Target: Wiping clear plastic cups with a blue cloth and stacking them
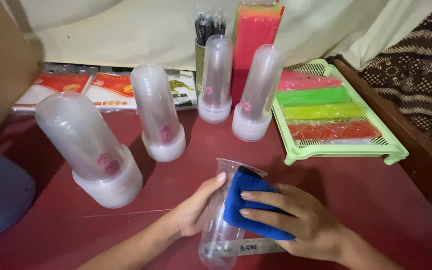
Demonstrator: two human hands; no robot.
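Ur left hand (193, 212) wraps clear cup (223, 215), fingers closed round it, low over red surface (326, 185) | right hand (296, 220) fingers press blue cloth (251, 202) on cup's side; keep cup steady | behind cup: capped cup stacks (158, 112) | right of cup: green tray (341, 150).

Both forearms are bare (no sleeves, rings or watch), fingernails short.

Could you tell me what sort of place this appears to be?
Probably a small drink stall counter: stacks of clear plastic cups on a red table, a green tray of coloured packets, and bundled straws by the wall.
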